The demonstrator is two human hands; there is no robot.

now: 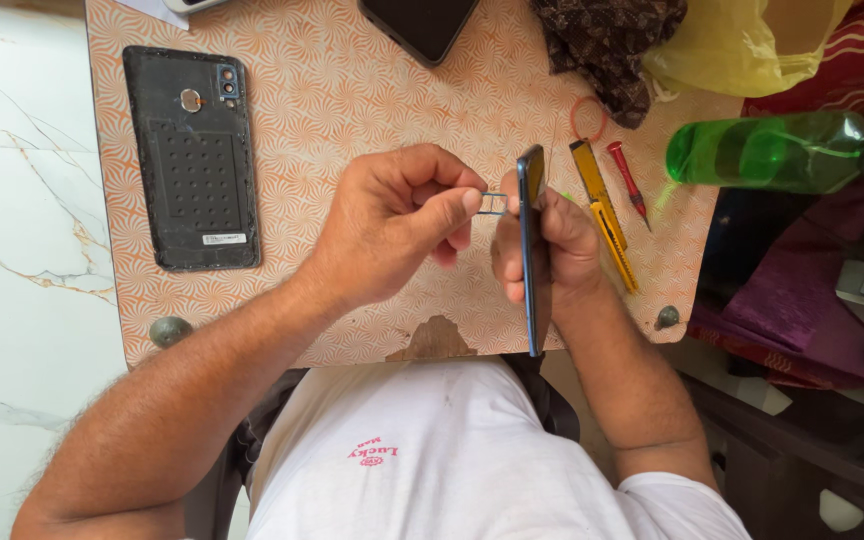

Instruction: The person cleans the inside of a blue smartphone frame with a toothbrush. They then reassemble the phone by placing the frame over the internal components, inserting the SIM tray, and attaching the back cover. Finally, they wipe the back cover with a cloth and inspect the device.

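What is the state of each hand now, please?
Left hand: closed, pinching a small card tray at the phone's edge.
Right hand: closed, holding the phone upright on its edge.

The phone point(532, 250), held on its edge, shows a smooth, glossy blue rim that looks like metal or polished plastic. The small card tray point(493, 204) looks like thin shiny metal. The phone back cover point(192, 158) is matt black plastic, dusty and dull. The table top point(352, 90) is a smooth patterned laminate, chipped at the front edge where rough brown board shows. The bottle point(772, 150) is glossy green transparent plastic, and the bag point(742, 45) is thin yellow plastic film.
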